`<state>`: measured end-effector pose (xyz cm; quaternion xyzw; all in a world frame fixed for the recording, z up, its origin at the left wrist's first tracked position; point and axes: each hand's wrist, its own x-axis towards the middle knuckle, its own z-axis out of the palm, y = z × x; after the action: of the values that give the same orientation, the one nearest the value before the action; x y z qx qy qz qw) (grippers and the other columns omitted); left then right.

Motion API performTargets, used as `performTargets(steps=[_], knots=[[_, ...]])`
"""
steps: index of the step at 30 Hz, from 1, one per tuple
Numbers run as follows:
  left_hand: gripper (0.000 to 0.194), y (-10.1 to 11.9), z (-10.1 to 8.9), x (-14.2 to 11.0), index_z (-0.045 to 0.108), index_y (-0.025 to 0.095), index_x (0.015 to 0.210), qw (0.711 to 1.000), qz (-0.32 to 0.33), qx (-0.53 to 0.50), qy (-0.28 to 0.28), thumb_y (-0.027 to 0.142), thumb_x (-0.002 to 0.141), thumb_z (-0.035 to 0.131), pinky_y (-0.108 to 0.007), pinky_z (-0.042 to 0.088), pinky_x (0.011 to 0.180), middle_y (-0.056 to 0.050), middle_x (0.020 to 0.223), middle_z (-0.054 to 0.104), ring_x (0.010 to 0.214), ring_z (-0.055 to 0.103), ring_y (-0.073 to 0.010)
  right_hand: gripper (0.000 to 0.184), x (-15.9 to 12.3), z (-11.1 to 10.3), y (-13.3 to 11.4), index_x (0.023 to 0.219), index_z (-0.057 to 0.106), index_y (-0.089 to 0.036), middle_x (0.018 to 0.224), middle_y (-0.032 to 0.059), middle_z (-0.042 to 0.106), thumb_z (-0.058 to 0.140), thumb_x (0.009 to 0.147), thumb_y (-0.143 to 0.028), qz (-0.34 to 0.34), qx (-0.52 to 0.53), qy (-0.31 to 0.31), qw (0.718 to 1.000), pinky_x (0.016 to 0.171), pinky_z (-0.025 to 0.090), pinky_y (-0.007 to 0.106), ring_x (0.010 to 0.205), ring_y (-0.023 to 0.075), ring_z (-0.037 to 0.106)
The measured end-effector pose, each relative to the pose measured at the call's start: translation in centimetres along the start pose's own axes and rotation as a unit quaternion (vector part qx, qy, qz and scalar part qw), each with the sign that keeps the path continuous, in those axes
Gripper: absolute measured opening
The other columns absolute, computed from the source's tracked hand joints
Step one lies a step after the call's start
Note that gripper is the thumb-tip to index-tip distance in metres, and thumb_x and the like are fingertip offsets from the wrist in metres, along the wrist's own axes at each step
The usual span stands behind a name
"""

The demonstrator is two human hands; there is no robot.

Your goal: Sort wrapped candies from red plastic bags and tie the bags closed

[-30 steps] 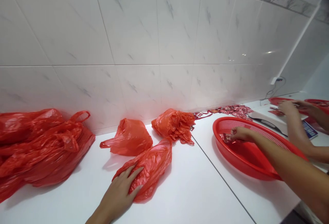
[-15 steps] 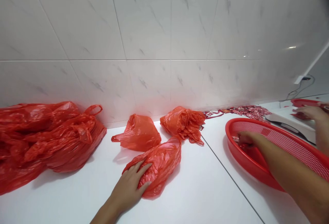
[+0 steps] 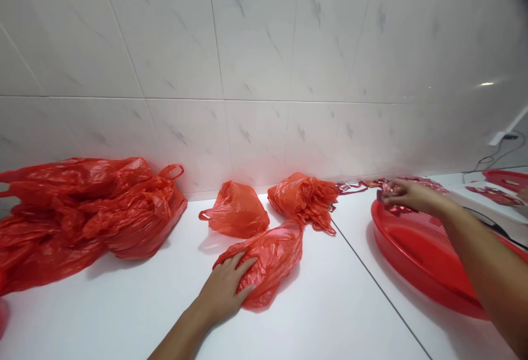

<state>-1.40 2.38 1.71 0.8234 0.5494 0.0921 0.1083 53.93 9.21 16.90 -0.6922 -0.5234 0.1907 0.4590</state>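
Note:
My left hand (image 3: 226, 291) rests on a crumpled red plastic bag (image 3: 274, 263) on the white table, its fingers spread over the bag's left side. What lies inside that bag does not show clearly. Over the far left rim of a red plastic basket (image 3: 396, 269), my right hand (image 3: 406, 195) is closed around small shiny red packets (image 3: 391, 192). Part of the packets is hidden by the fingers. The visible floor of the basket is bare red plastic.
A big heap of red plastic bags (image 3: 94, 211) lies at the left. Two bundled bags, one standing (image 3: 239, 211) and one crumpled (image 3: 303, 197), sit by the tiled wall. Red packets (image 3: 431, 185) lie along the wall. A white device (image 3: 495, 206) and another red basket (image 3: 505, 178) are at right.
My right hand has risen from inside the basket to above its rim with red packets in it. The left hand stays on the bag. The view has turned slightly left.

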Motion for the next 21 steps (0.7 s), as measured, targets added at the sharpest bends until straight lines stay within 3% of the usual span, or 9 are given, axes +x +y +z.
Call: performTargets(steps=[2,3,6,9,12,15,21], knots=[[0.069,0.8,-0.2,-0.3,0.048,0.042,0.16,1.0,0.011,-0.005,-0.024,0.041,0.094,0.067,-0.063,0.039,0.12,-0.01,0.169,0.044,0.153,0.045,-0.0409,0.027,-2.4,1.2,-1.9,0.107,0.07,-0.011,0.1,0.0182,0.076,0.078,0.087,-0.027,-0.002,0.108,-0.113,0.988,0.061,0.047,0.026,0.073,0.0142,0.075],[0.072,1.3,-0.2,-0.5,0.047,0.043,0.161,0.999,0.018,-0.008,-0.036,0.042,0.092,0.069,-0.064,0.038,0.121,-0.01,0.171,0.042,0.154,0.044,-0.0414,0.033,-4.0,2.7,-2.8,0.113,0.066,-0.014,0.107,0.0198,0.076,0.079,0.088,-0.031,-0.006,0.157,-0.116,0.981,0.06,0.048,0.026,0.075,0.016,0.076],[0.079,2.4,-0.2,-1.0,0.045,0.043,0.162,0.998,0.029,-0.013,-0.057,0.044,0.088,0.074,-0.065,0.035,0.122,-0.011,0.172,0.039,0.155,0.041,-0.042,0.048,-9.7,10.2,-4.8,0.109,0.061,-0.021,0.101,0.0098,0.076,0.092,0.074,-0.031,-0.093,0.277,-0.145,0.945,0.065,0.058,0.03,0.075,0.02,0.075],[0.083,2.7,-0.1,-1.3,0.045,0.043,0.162,0.998,0.026,-0.016,-0.062,0.042,0.085,0.077,-0.065,0.035,0.123,-0.012,0.171,0.041,0.155,0.042,-0.0421,0.039,-14.7,19.1,-5.5,0.106,0.063,-0.025,0.105,0.0044,0.075,0.088,0.078,-0.031,-0.194,0.34,-0.184,0.902,0.077,0.062,0.033,0.087,0.0206,0.074],[0.085,2.2,0.0,-1.3,0.045,0.044,0.161,0.997,0.022,-0.022,-0.066,0.042,0.083,0.079,-0.065,0.037,0.122,-0.011,0.171,0.042,0.154,0.043,-0.0422,0.031,-17.2,24.9,-4.7,0.105,0.065,-0.024,0.096,0.0018,0.073,0.084,0.082,-0.033,-0.224,0.332,-0.176,0.899,0.077,0.061,0.031,0.083,0.0189,0.071],[0.084,1.7,0.1,-1.3,0.046,0.045,0.161,0.997,0.01,-0.029,-0.074,0.043,0.084,0.079,-0.065,0.037,0.122,-0.011,0.171,0.042,0.153,0.043,-0.0427,0.021,-17.7,26.6,-3.2,0.103,0.072,-0.024,0.098,0.0039,0.071,0.081,0.085,-0.03,-0.249,0.296,-0.165,0.907,0.083,0.06,0.032,0.09,0.021,0.071],[0.078,1.2,0.3,-1.3,0.055,0.041,0.156,0.997,0.011,-0.055,-0.061,0.045,0.082,0.08,-0.064,0.042,0.119,-0.011,0.161,0.054,0.147,0.05,-0.0438,0.026,-17.1,26.1,-0.8,0.108,0.082,-0.028,0.104,0.006,0.069,0.072,0.087,-0.017,-0.297,0.258,-0.175,0.903,0.082,0.059,0.032,0.093,0.0205,0.071]])
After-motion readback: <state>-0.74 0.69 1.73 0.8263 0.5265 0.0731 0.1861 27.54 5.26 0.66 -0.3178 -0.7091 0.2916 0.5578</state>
